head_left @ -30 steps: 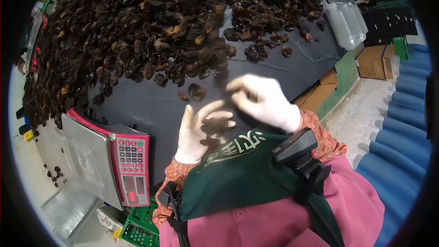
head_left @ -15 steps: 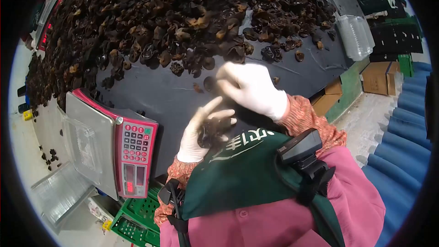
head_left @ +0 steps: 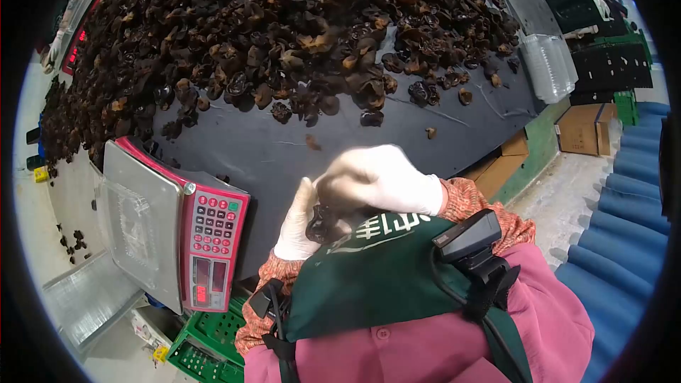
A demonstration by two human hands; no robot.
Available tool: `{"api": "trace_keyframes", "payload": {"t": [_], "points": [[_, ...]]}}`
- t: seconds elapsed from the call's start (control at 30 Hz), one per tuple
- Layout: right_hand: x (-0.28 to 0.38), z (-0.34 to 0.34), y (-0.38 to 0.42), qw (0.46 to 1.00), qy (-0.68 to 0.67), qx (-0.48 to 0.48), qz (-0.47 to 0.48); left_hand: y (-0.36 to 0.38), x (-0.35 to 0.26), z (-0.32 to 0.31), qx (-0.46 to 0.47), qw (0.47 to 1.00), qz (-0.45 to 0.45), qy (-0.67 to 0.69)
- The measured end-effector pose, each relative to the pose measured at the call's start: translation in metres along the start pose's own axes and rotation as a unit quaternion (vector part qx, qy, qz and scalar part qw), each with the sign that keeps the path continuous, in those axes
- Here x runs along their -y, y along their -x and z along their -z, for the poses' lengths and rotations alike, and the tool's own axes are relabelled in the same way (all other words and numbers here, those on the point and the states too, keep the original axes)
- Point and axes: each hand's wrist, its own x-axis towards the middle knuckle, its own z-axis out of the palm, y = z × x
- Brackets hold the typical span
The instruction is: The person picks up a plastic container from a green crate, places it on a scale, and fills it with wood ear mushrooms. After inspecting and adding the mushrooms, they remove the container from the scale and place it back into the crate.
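My left hand (head_left: pixel 296 225), in a white glove, is low in front of my apron, curled around dark wood ear mushrooms (head_left: pixel 320 225). My right hand (head_left: pixel 379 179), also gloved, is right beside it, with bent fingers reaching over the left palm. Its fingertips are smeared by motion, and a brown mushroom piece shows between the two hands. Beyond them, a large heap of wood ear mushrooms (head_left: pixel 234 28) covers the far part of the dark table (head_left: pixel 241 145). Several loose pieces lie along the heap's near edge.
A red scale (head_left: pixel 213 227) with a clear plastic box (head_left: pixel 131 216) on its pan stands at the left. Clear containers (head_left: pixel 550 67) are stacked at the table's right edge. Beyond are a cardboard box (head_left: pixel 585 130) and blue corrugated sheeting (head_left: pixel 628 191). A green crate (head_left: pixel 206 347) sits lower left.
My right hand has come back from the heap's near edge to my left hand. A loose piece near its fingers is gone from the table. My left fingers have drawn up.
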Motion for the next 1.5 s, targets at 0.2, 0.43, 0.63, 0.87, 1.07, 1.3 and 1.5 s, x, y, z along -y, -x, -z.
{"api": "trace_keyframes", "payload": {"t": [0.2,0.43,0.63,0.87,1.07,1.3,1.5], "points": [[-0.029,-0.024,-0.044,0.958,0.155,-0.201,0.131,0.008,-0.003,-0.002,0.005,1.000,0.018,-0.013],[-0.043,-0.024,-0.056,0.952,0.207,-0.184,0.129,0.003,0.000,-0.004,0.056,0.991,0.059,-0.107],[-0.031,0.078,0.073,0.941,0.289,-0.174,-0.021,0.005,-0.002,0.002,0.028,0.998,0.021,-0.044],[-0.032,0.015,0.066,0.958,0.260,-0.083,0.091,0.001,-0.002,0.002,0.014,1.000,0.006,0.015],[-0.054,-0.028,0.012,0.960,0.231,-0.035,0.155,0.022,-0.012,0.014,-0.031,0.997,-0.066,-0.020],[-0.009,-0.025,-0.004,0.963,0.155,-0.049,0.213,0.022,-0.008,-0.034,-0.073,0.994,-0.037,-0.072],[-0.001,-0.015,0.003,0.989,-0.106,-0.088,0.061,0.019,-0.015,-0.001,0.013,0.998,-0.064,-0.003]]}}
